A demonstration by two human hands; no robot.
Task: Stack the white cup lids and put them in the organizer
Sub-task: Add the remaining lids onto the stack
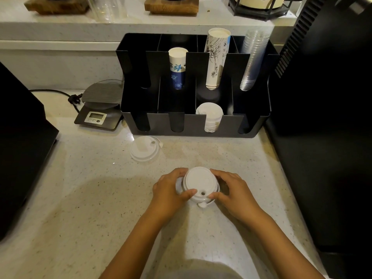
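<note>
A small stack of white cup lids [199,183] rests on the speckled counter [90,198] near me. My left hand [171,190] grips its left side and my right hand [231,190] grips its right side. A single white lid [144,149] lies apart on the counter, to the back left, just in front of the black organizer [193,123]. Inside the organizer's third front compartment stands another stack of white lids [209,115].
The organizer's back slots hold two sleeves of paper cups [217,57] and a sleeve of clear plastic cups [252,59]. A digital scale [98,109] with a black cable sits left of the organizer. Dark machines flank the counter at left [20,148] and right [322,137].
</note>
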